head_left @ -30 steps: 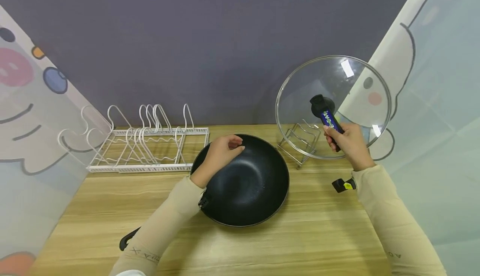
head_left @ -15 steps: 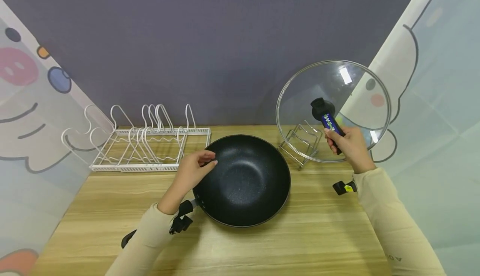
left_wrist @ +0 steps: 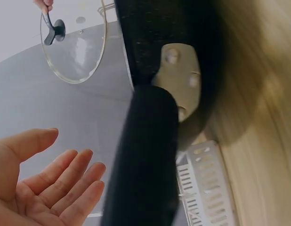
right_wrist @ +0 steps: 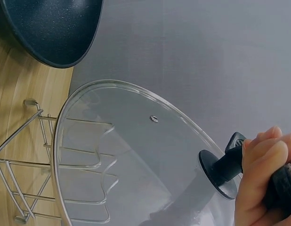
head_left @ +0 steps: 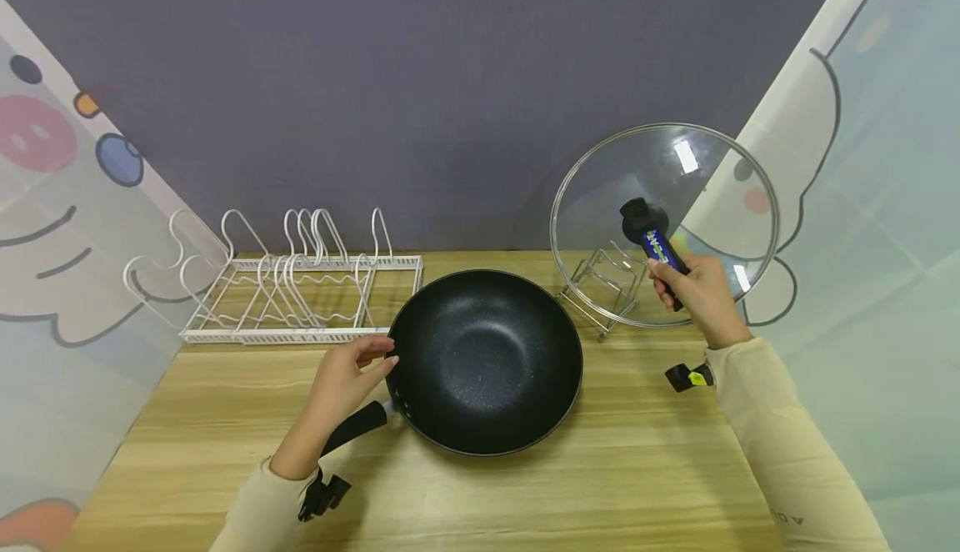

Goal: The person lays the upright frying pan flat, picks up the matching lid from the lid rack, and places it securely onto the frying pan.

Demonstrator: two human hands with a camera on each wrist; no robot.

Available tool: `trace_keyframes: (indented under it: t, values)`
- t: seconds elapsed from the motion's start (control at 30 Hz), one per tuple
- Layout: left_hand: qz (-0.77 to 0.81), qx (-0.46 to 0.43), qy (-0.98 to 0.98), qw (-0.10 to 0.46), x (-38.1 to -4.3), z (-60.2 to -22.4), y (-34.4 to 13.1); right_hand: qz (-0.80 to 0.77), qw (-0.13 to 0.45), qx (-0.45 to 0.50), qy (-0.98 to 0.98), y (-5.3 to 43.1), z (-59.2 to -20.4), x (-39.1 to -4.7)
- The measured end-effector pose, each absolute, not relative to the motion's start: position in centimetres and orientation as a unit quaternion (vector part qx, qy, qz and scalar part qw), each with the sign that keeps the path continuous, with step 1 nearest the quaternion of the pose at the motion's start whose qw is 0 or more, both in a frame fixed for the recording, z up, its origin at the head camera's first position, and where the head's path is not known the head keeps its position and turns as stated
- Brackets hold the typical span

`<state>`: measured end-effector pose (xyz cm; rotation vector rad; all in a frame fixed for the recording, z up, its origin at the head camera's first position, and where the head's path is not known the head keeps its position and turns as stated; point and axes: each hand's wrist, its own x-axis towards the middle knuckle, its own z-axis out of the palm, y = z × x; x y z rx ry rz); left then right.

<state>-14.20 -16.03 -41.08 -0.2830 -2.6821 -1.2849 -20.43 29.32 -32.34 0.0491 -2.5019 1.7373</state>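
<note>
A black wok (head_left: 483, 360) sits on the wooden table, its long black handle (head_left: 358, 428) pointing toward the lower left. My left hand (head_left: 348, 377) hovers over that handle near the wok's left rim; its fingers (left_wrist: 72, 181) are relaxed and hold nothing. In the left wrist view the handle passes beside the hand, apart from the fingers. My right hand (head_left: 697, 292) grips the black handle (head_left: 660, 248) of a large round glass lid (head_left: 600, 177). The lid is tilted up nearly on edge, in front of a small wire lid rack (head_left: 600, 285).
A white wire pan rack (head_left: 300, 335) with several upright loops stands at the back left of the table (head_left: 480, 502). A grey wall (head_left: 480, 102) rises behind, and printed panels (head_left: 885, 285) close off both sides.
My left hand has moved from above the wok leftward and nearer to me, past the left rim and over the handle. My right hand and the lid have hardly moved.
</note>
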Motion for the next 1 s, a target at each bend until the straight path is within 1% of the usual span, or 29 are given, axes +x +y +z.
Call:
trace_keyframes:
  t: [0.47, 0.8, 1.0]
  values:
    - [-0.403, -0.070, -0.910, 0.062, -12.1, -42.1, -17.7, 0.586, 0.036, 0.016, -0.809, 28.9, -32.2, -20.3]
    - [-0.395, -0.072, -0.914, 0.061, -11.6, -43.6, -18.2, 0.618, 0.035, 0.024, -0.785, 28.6, -32.5, -20.3]
    - [-0.391, -0.062, -0.917, 0.044, -11.5, -44.1, -18.5, 0.618, 0.036, 0.024, -0.785, 28.4, -32.4, -20.3]
